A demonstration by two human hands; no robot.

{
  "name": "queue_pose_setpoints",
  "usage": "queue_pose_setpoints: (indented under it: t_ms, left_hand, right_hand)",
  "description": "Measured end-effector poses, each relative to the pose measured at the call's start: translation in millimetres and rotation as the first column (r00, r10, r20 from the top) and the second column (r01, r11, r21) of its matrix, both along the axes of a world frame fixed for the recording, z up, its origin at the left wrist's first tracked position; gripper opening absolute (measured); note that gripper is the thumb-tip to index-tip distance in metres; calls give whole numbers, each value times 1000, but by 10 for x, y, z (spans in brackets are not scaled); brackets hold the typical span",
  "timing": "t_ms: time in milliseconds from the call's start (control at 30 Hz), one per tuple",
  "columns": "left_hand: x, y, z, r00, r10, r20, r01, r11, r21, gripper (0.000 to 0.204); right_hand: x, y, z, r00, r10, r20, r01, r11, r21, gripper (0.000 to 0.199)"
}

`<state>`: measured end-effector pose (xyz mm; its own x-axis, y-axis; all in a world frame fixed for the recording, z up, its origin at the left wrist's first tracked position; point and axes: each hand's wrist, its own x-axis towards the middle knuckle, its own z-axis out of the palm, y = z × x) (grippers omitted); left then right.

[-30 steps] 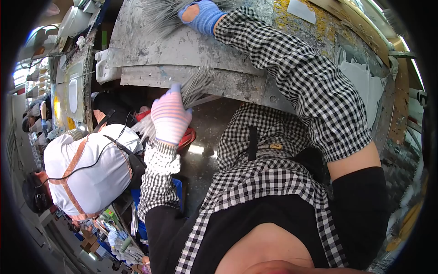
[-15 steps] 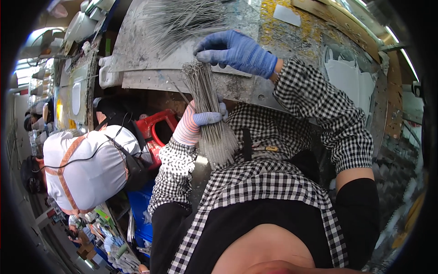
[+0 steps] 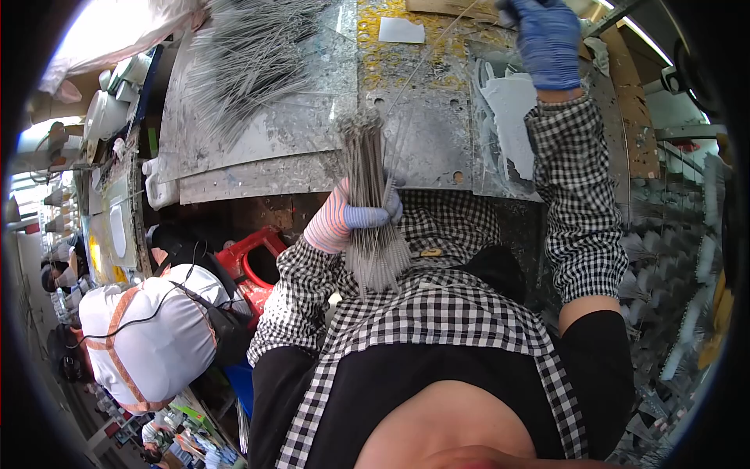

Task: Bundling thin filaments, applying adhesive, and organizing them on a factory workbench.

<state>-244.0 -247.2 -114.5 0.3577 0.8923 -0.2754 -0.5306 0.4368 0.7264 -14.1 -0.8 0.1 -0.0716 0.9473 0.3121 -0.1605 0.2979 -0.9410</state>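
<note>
My left hand (image 3: 332, 220), in a striped glove with bluish fingers, is closed round a bundle of thin wire brushes (image 3: 364, 168). The bundle stands nearly upright at the bench's front edge. Its looped wire ends point away from me, and the pale bristled ends hang down by my apron. Far to the right, at the upper edge of the view, is my right hand (image 3: 549, 47) in a blue glove. Its fingers look curled together, partly dark and cut off, so what they hold cannot be made out. A thin pale wire (image 3: 437, 45) slants across the bench between the hands.
A heap of loose wires (image 3: 254, 66) lies at the far left of the metal bench (image 3: 426, 141). A white card (image 3: 401, 30) and a white-coated board (image 3: 508, 117) are to the right. Beside me on the left are a red stool (image 3: 258, 262) and a person in white (image 3: 152, 336).
My right hand has left the looped ends of the bundle and moved far to the right and away. The left hand keeps its hold, with the bundle now more upright. The view has shifted right.
</note>
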Motion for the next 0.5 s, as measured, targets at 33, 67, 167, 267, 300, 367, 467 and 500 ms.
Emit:
queue_pose_setpoints:
  t_ms: [33,67,167,267,300,367,467,500]
  left_hand:
    - [4,-44,-23,998,57,30,-56,998,-25,62]
    - [-13,-65,-42,991,118,58,-115,992,-51,61]
    - [-108,33,-33,960,268,80,-265,963,-42,53]
    - [-67,316,220,915,366,171,-366,930,-31,48]
    - [-48,431,253,907,387,164,-398,917,37,47]
    - [-42,560,427,894,446,37,-447,889,98,44]
    - [-75,793,419,905,388,-176,-319,891,322,39]
    - [-17,839,466,885,419,-204,-322,866,382,31]
  right_hand:
    - [88,29,51,991,-116,-71,121,991,60,19]
    - [177,5,35,990,-118,-73,123,991,58,19]
    - [195,-419,-179,926,-306,223,93,756,648,25]
    - [-54,-1283,-824,918,394,-40,-361,874,325,24]
    - [-73,-1520,-1054,905,412,108,-421,827,373,31]
    - [-67,-1613,-1168,875,411,256,-484,774,409,38]
    - [23,-1423,-903,735,299,608,-584,735,345,70]
    - [45,-1350,-686,740,293,606,-548,784,291,81]
